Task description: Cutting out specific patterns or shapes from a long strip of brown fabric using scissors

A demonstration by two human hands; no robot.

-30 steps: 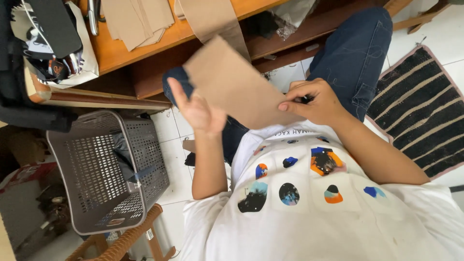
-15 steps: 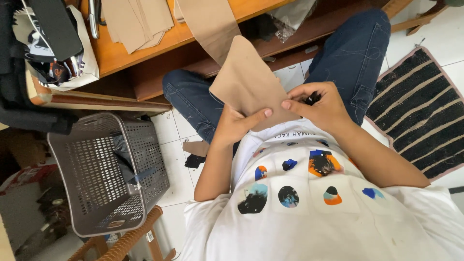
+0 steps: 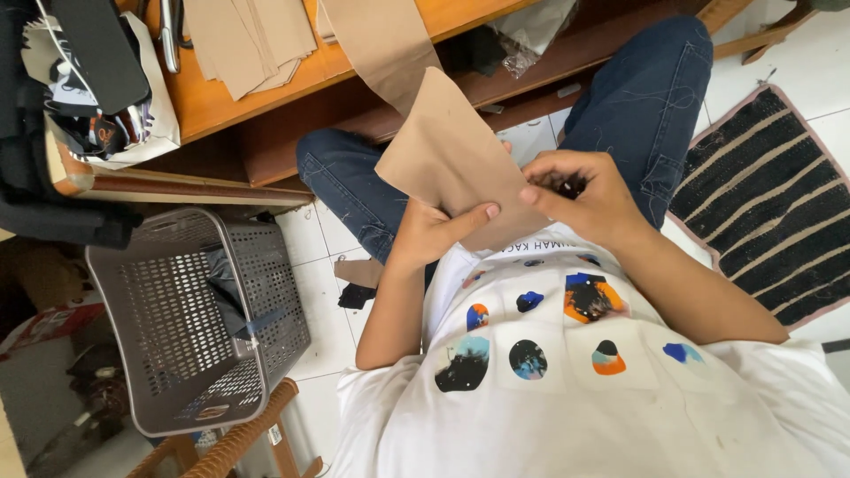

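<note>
Over our lap | left hand (image 3: 431, 232) and right hand (image 3: 580, 196) both pinched the tan leather piece (image 3: 452, 155) (lower edge) | step: handling the piece; next needs a steady two-handed grip.

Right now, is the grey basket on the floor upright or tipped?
Tipped. The grey perforated basket leans on a wooden chair, its open mouth angled sideways, dark cloth inside.

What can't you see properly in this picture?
Head view:
- Dark thing in the right hand: fingers cover it.
- Lower edge of the tan sheet: behind both hands; left hand grips it.
- Grey basket contents: walls hide them.
- Orange table: cut by the top edge.
</note>
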